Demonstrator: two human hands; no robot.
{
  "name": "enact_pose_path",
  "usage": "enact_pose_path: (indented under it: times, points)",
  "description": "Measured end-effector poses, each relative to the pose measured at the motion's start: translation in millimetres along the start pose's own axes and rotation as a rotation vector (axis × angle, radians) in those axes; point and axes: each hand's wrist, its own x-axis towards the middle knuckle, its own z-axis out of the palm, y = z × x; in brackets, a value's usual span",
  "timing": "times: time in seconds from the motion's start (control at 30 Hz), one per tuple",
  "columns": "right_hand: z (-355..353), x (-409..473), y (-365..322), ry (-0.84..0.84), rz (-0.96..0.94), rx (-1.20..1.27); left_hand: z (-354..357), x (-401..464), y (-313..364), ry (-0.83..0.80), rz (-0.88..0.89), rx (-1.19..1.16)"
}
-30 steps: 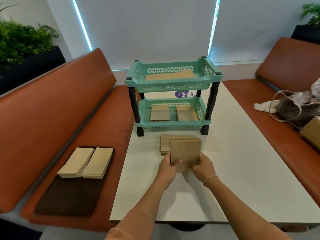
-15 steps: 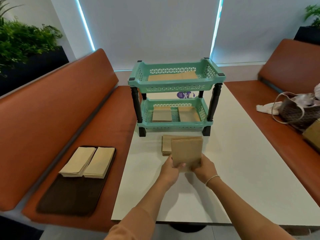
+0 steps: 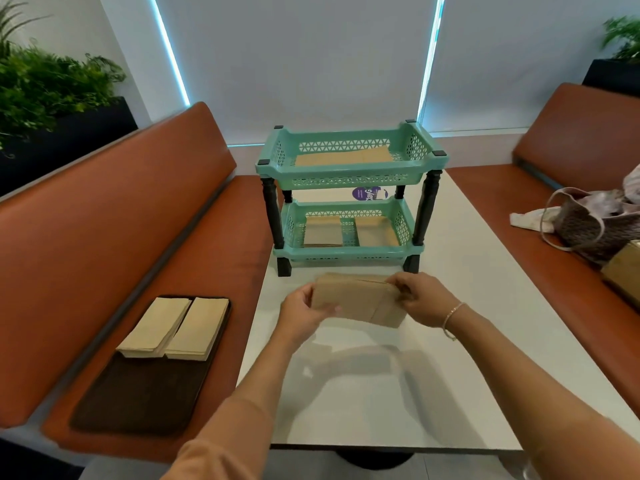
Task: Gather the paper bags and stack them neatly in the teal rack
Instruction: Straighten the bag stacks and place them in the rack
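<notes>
A two-tier teal rack stands on the white table. Its top shelf holds flat brown paper bags; its lower shelf holds two small piles side by side. Just in front of the rack, both hands hold a stack of brown paper bags lifted off the table, lying sideways. My left hand grips its left end, thumb on top. My right hand grips its right end. Whether any bags lie on the table beneath the stack is hidden.
Two piles of pale paper bags lie on a dark mat on the orange bench to the left. A woven handbag and a brown box sit on the right bench.
The upright bags I held have been laid onto the pile near the rack. Both hands moved forward and apart and now hold the combined stack by its ends, off the table.
</notes>
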Motion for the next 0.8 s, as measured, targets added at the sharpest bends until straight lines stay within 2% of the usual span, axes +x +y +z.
enact_pose_path:
  times: [0.17,0.3,0.43,0.6,0.73,0.8]
  points:
    - [23,7,-2,-0.011,-0.048,-0.110,13,-4,-27,0.044,-0.065,0.056]
    - [47,-3,5,-0.009,-0.018,-0.064,19,-9,-45,0.016,-0.097,0.037]
    - [49,2,8,0.012,-0.050,-0.158,17,-3,-44,-0.019,-0.087,0.048]
    - [46,8,4,-0.032,-0.085,-0.186,16,1,-41,-0.017,-0.064,0.052]
    - [51,4,1,-0.126,-0.047,-0.344,15,-3,-51,0.019,-0.133,0.064]
    - [50,4,-1,-0.148,-0.024,-0.340,16,-3,-53,0.026,-0.158,0.084]
